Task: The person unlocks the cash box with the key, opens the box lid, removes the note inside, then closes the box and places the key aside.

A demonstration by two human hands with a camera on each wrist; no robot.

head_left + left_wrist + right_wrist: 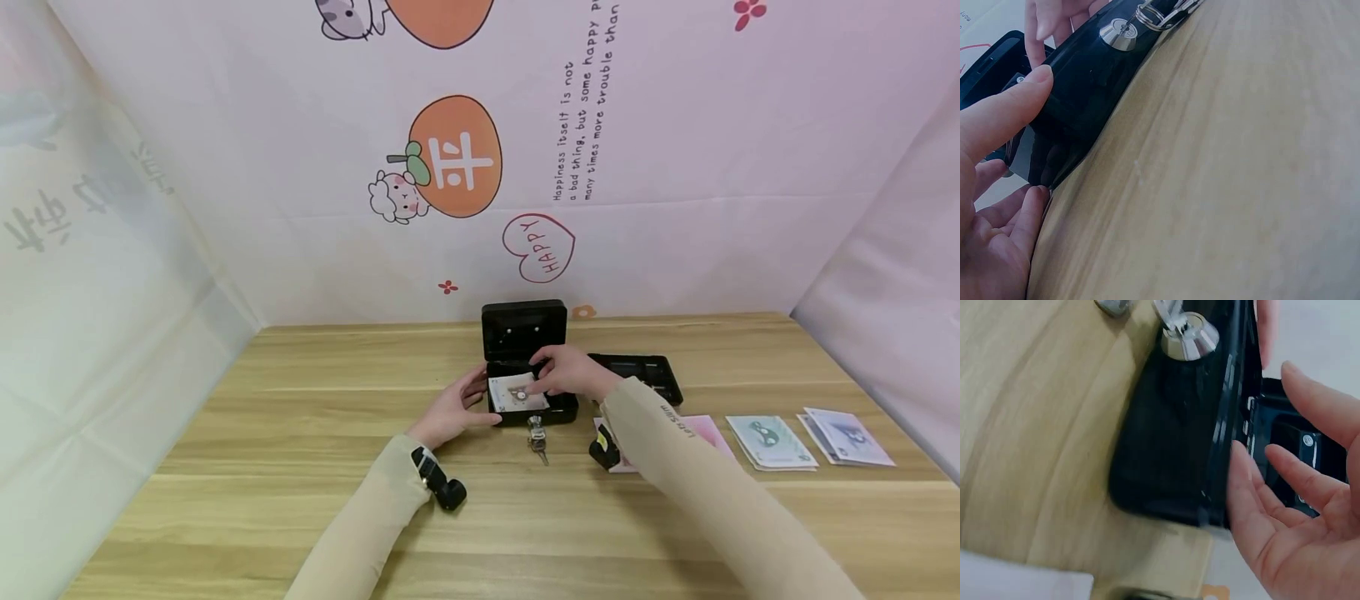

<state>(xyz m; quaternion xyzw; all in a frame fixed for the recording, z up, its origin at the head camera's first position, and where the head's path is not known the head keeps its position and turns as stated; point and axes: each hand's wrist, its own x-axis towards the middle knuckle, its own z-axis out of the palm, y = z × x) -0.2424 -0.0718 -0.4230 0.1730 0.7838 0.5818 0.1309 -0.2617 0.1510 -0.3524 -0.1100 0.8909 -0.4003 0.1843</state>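
In the head view, we see the open black box (566, 411) near the middle of the frame, its lid (523, 321) raised and a pale banknote (501, 402) lying inside. Our left hand (450, 408) clasps the box's left side; our right hand (568, 372) reaches in from the right, a finger on the note. Keys (537, 443) hang at the front, a black tray (672, 385) sits just right, and pink notes (711, 431), green notes (768, 444) and violet notes (855, 439) lie farther right on the wooden table (300, 475), before a printed cloth (675, 150). In the left wrist view, our left thumb presses the box's rim at upper left, fingertips below against its side. In the right wrist view, our right thumb and fingers stand apart at the box's rim, right of centre.
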